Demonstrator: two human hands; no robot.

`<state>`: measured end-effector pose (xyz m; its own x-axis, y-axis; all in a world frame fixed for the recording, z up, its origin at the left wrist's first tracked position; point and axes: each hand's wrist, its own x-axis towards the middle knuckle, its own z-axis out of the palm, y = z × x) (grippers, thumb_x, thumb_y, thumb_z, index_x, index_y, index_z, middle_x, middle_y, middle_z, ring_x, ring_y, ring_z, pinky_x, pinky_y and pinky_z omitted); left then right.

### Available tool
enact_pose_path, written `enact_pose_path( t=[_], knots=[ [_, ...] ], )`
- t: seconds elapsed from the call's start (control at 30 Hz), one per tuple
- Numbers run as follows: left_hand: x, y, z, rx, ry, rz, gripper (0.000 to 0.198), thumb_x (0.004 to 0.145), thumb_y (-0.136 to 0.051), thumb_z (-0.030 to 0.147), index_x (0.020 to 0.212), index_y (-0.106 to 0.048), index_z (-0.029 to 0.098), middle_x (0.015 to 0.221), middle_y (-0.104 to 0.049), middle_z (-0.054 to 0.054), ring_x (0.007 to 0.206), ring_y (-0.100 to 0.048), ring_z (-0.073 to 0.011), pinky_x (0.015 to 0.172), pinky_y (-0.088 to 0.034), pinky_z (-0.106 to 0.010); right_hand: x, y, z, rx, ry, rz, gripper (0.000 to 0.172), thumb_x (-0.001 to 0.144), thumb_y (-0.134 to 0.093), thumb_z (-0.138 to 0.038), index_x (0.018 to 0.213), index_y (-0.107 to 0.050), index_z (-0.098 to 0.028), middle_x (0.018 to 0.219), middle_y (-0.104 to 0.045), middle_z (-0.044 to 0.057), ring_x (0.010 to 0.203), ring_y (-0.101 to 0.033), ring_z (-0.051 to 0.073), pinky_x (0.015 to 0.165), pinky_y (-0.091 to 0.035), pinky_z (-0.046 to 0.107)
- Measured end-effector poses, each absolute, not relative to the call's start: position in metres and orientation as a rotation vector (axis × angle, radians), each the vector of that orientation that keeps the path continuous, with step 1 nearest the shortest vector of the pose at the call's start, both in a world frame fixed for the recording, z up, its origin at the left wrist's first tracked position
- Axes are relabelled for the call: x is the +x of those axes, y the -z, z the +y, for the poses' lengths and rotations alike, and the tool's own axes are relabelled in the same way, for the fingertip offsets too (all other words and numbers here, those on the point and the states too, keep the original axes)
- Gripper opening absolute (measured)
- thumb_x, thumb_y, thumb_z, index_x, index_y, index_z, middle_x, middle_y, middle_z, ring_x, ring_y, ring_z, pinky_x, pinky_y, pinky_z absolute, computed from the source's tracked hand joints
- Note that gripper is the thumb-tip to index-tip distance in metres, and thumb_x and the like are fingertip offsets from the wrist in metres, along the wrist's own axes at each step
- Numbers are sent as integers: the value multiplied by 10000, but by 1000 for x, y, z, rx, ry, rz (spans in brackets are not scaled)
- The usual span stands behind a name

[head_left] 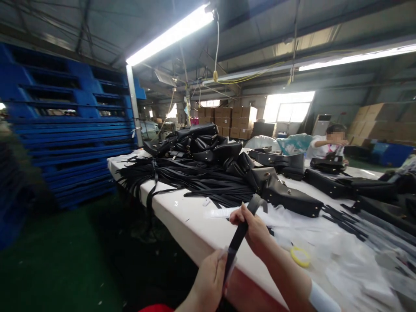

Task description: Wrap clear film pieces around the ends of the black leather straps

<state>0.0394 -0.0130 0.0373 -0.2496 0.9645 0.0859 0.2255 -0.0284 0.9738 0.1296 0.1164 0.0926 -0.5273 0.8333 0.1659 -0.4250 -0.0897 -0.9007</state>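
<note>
A black strap (239,236) runs slantwise between my hands, over the near edge of the white-covered table (182,216). My right hand (255,227) is closed around its upper part, with the strap's end bending over above the fingers. Lower down, my left hand (209,275) grips the same strap, and a bit of clear plastic film shows by its fingertips. The strap's lower end drops out of sight below my left hand. Just beyond my right hand lies a black bag (292,195) with metal studs.
A bundle of black straps (195,175) spreads across the table, some hanging over its edge. Black bags (208,145) are heaped behind. Clear plastic sheets (344,255) and yellow-handled scissors (299,256) lie at right. Another person (326,145) sits across. Blue pallets (71,125) stand left.
</note>
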Motion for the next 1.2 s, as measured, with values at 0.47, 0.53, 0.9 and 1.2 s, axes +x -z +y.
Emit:
enact_pose_path(
  t=[0.47,0.53,0.9,1.2],
  knots=[
    [61,-35,10,1309,-1587,1603,515,932,-318,644,734,-542,224,523,-522,-14,469,-489,-171,469,-356,-275,148,-138,147,-447,-1716,-1319,510,757,-703,-596,524,-475,-203,621,-607,34,655,-499,174,678,-381,324],
    [57,-50,15,1375,-1641,1641,492,946,-321,601,767,-572,218,597,-593,-49,553,-556,-199,529,-397,-291,142,-127,134,-430,-1691,-1448,525,782,-650,-636,530,-505,-199,641,-626,44,670,-504,176,689,-380,323],
    [54,-58,9,1490,-1576,1761,508,958,-261,589,725,-533,229,600,-578,-45,558,-556,-199,533,-372,-290,146,-154,125,-385,-1775,-1320,501,693,-760,-587,566,-480,-191,654,-625,29,671,-513,167,682,-379,311],
    [63,-94,3,1345,-1595,1484,522,935,-286,648,691,-456,218,467,-450,47,378,-403,-114,418,-336,-240,142,-145,114,-379,-1755,-1466,546,766,-657,-648,514,-523,-183,653,-639,46,650,-523,159,683,-401,309]
  ],
)
